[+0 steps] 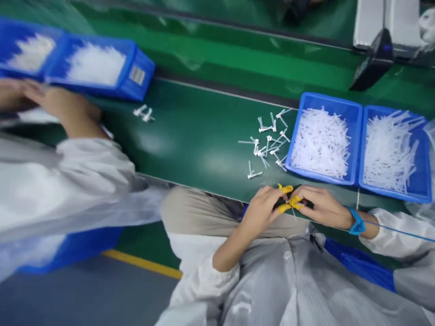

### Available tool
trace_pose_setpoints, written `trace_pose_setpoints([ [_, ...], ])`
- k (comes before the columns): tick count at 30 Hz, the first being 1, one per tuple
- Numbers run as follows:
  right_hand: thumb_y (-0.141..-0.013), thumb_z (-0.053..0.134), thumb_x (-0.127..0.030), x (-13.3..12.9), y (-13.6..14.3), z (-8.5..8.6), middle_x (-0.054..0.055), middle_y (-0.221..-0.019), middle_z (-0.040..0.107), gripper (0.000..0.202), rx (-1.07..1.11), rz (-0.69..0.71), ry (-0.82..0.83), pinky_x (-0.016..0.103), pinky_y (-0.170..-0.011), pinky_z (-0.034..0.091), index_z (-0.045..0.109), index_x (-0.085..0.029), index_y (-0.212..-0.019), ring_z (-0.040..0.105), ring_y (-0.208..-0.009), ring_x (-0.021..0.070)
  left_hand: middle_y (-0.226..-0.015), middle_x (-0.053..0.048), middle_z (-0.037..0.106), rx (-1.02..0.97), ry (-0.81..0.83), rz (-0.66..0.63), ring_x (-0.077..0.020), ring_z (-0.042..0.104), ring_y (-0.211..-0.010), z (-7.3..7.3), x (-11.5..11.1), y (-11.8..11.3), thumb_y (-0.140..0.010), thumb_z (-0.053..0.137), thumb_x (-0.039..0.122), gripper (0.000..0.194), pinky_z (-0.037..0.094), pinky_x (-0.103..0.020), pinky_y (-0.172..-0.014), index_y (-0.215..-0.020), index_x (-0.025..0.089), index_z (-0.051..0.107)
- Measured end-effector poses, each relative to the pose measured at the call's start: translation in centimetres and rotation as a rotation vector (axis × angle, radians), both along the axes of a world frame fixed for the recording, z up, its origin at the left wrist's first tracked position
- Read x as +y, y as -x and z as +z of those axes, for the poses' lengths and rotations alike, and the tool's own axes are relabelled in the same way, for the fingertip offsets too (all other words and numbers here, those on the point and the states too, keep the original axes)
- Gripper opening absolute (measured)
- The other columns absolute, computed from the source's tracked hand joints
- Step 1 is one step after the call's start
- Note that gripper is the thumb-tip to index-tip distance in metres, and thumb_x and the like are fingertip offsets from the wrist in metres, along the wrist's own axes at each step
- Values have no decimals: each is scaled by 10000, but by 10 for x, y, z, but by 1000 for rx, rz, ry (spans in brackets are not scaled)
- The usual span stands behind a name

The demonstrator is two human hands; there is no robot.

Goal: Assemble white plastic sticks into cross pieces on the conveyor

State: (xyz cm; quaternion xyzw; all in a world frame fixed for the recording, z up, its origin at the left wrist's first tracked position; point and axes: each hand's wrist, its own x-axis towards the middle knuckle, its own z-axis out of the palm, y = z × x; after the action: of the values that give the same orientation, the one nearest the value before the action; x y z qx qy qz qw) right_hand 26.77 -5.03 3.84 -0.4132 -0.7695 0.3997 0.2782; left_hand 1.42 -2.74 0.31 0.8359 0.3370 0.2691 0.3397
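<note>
At the bench's near edge, my left hand (261,206) and my right hand (319,204) meet, with yellow finger cots on their fingertips. Both are closed in a pinch around a small white plastic piece with a thin translucent strip (294,214) that sticks out below the fingers. The fingertips hide most of it. Just beyond my hands lies a loose group of similar strip pieces (268,140), thin strips joined at white ends. A blue bin (355,145) full of short white strips stands beyond my right hand. To its right is a second blue bin (428,174) of longer white strips.
The green bench (190,136) runs leftward to a co-worker's hands (64,102) beside two more blue bins (144,68) of white parts. A few strip pieces (144,113) lie near them. A blue wrist strap (356,222) trails a cord right. A black object (372,63) juts in at the back.
</note>
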Motion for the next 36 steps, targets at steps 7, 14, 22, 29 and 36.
trace_pose_setpoints([
  [7, -1015, 632, -81, 8, -4, 11, 56, -1086, 770, 175, -43, 47, -36, 291, -760, 560, 598, -253, -1008, 720, -912, 189, -1121, -43, 797, -54, 95, -57, -217, 723, -1097, 7, 10, -1, -1109, 669, 226, 162, 578, -341, -975, -1268, 237, 695],
  [14, -977, 678, -106, 1, -7, 10, 0, -917, 750, 263, -175, -88, 31, 278, -628, 517, 621, -279, -1167, 608, -666, 151, -1109, -43, 784, -43, 46, -38, -213, 718, -1064, 11, 11, -5, -1107, 671, 229, 164, 579, -332, -955, -1267, 226, 708],
  [22, -991, 685, -105, -5, -14, 4, 49, -1147, 807, 443, -80, -145, 192, 338, -797, 651, 532, -313, -1352, 804, -938, 214, -1036, -36, 761, -35, 3, 3, -207, 707, -1000, 13, 10, -8, -1116, 648, 214, 158, 565, -313, -902, -1266, 222, 697],
  [29, -976, 679, -120, -1, -11, 8, 35, -1102, 802, 365, -183, -100, 47, 316, -794, 657, 579, -293, -1282, 806, -890, 202, -1077, -55, 776, -11, -61, -23, -229, 707, -1019, 10, 10, -6, -1116, 631, 223, 175, 564, -343, -906, -1288, 207, 664],
  [36, -967, 673, -103, 4, -9, 11, 44, -1075, 795, 335, -186, -45, -11, 302, -776, 654, 595, -277, -1243, 810, -889, 209, -1077, -68, 780, -22, -38, 0, -233, 709, -1019, 6, 9, -7, -1135, 617, 279, 180, 564, -353, -908, -1282, 214, 697],
])
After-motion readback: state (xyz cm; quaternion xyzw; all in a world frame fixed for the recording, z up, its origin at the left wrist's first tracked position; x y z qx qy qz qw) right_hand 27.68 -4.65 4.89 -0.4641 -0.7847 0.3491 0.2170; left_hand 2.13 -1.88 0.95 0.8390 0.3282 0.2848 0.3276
